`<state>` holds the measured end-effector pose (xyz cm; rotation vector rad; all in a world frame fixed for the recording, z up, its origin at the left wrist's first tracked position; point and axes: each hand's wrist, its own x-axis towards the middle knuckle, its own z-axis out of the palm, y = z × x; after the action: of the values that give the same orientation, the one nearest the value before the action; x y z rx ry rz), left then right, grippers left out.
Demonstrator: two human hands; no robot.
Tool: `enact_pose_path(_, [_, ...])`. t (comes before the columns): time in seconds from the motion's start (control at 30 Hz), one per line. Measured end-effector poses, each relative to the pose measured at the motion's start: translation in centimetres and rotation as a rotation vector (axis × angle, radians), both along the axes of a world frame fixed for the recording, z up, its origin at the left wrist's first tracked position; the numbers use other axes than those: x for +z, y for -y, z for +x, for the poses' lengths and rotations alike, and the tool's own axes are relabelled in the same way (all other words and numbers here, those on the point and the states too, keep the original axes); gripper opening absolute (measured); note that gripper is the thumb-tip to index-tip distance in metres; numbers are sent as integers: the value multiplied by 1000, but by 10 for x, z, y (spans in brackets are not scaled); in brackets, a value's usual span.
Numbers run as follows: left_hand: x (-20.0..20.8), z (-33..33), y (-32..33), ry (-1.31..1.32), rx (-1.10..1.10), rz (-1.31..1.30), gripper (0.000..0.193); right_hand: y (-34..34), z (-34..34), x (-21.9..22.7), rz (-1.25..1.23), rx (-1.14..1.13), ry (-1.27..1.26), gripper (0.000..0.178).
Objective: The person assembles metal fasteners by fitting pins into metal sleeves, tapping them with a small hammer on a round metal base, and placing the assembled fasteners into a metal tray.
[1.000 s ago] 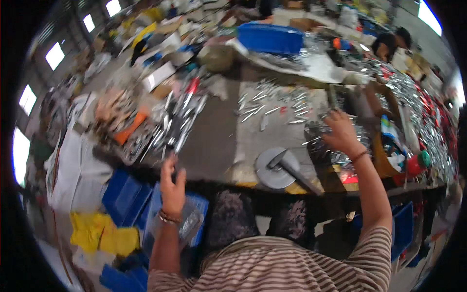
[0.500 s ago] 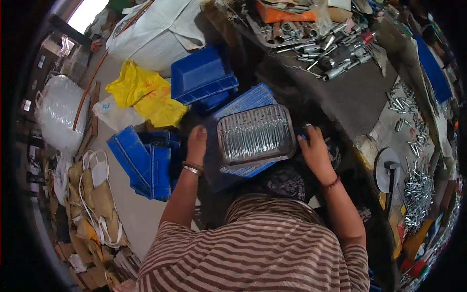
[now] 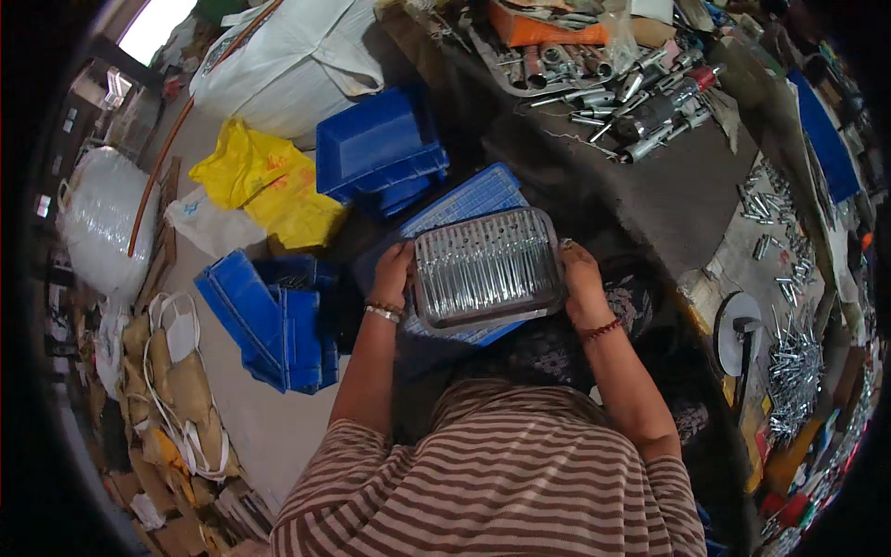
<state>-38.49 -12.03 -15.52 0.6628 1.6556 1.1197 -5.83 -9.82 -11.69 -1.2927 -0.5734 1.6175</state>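
A shallow metal tray [image 3: 436, 320] sits in front of me, its inside filled with a row of slim shiny metal rods [image 3: 490, 265] lying side by side. My left hand [image 3: 393, 271] grips the tray's left edge, fingers closed on the rim. On the opposite edge my right hand [image 3: 581, 278] is closed round the rim too. Beneath the tray lies a blue plastic crate [image 3: 497, 190], tilted, with its ribbed side showing past the tray's far and near edges.
Blue bins [image 3: 380, 139] stand beyond my left hand, with more blue bins [image 3: 278, 320] at the left beside a yellow bag [image 3: 269, 176]. At right, a bench [image 3: 664, 209] bears metal sockets [image 3: 650, 116], a heap of metal pins [image 3: 794, 371] and a round disc [image 3: 739, 330].
Both hands have come inward from beside the tray and closed on its two edges. The tray has tilted slightly.
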Motion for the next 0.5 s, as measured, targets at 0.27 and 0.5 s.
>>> enact_pose_path(0.27, [-14, -14, 8, -32, -10, 132, 25, -9, -14, -39, 96, -172, 174, 18])
enact_pose_path(0.5, [70, 16, 20, 168, -32, 122, 19, 9, 10, -28, 635, -86, 905, 23])
